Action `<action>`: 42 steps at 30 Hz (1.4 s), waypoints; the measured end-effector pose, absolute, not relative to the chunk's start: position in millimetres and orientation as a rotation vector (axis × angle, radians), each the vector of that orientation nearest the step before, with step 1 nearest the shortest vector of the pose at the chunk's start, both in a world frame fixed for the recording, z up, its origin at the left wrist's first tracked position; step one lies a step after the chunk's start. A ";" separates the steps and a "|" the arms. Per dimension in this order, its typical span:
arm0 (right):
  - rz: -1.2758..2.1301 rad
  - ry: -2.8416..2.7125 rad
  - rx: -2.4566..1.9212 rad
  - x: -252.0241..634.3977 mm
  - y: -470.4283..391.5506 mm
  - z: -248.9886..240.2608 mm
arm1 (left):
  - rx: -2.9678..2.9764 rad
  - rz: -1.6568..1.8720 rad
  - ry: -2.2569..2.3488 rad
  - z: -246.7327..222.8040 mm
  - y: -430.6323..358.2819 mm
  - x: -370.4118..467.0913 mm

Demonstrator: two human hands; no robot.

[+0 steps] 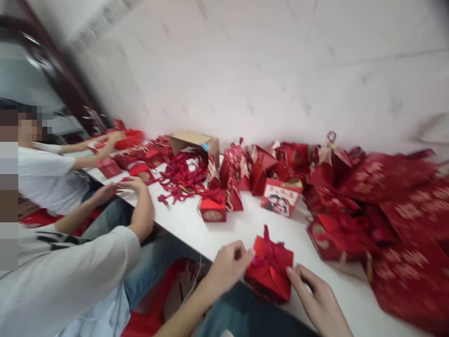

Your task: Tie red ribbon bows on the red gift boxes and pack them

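Observation:
A red gift box (268, 276) with a dark red ribbon (275, 256) tied in a bow on top sits at the table's front edge. At its left side, my left hand (229, 262) is closed, thumb and forefinger pinching the ribbon. My right hand (315, 292) is closed too, its fingertips at the box's right edge, where the ribbon's other side appears pinched. Some motion blur softens the fingertips. Behind stand another red box with a bow (213, 206) and a red box with a picture on its face (280, 199).
Red bags (414, 267) and boxes crowd the white table's (238, 234) right side. Loose ribbons (184, 175) lie by an open cardboard box (194, 138). At left sit two co-workers; one's hands (135, 187) are near mine. A wall (245, 70) stands behind.

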State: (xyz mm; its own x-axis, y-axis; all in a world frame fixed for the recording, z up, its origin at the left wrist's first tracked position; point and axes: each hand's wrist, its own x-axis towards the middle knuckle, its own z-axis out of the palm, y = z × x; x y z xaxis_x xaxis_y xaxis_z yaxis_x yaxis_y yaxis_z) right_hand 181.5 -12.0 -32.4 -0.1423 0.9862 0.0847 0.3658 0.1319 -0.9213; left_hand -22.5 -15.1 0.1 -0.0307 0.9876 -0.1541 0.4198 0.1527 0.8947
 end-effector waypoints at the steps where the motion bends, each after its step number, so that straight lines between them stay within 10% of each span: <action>1: 1.039 -1.625 -1.341 180.2 -12.0 -29.5 | 1.409 0.834 1.565 1.4 -14.3 -22.9; 28: 1.415 -1.079 -1.151 162.2 -10.0 -49.5 | 1.209 1.143 1.222 -33.4 -1.3 -14.1; 42: 1.183 -1.713 -1.093 205.4 -13.3 -51.3 | 1.672 0.874 0.934 -59.0 7.8 -61.4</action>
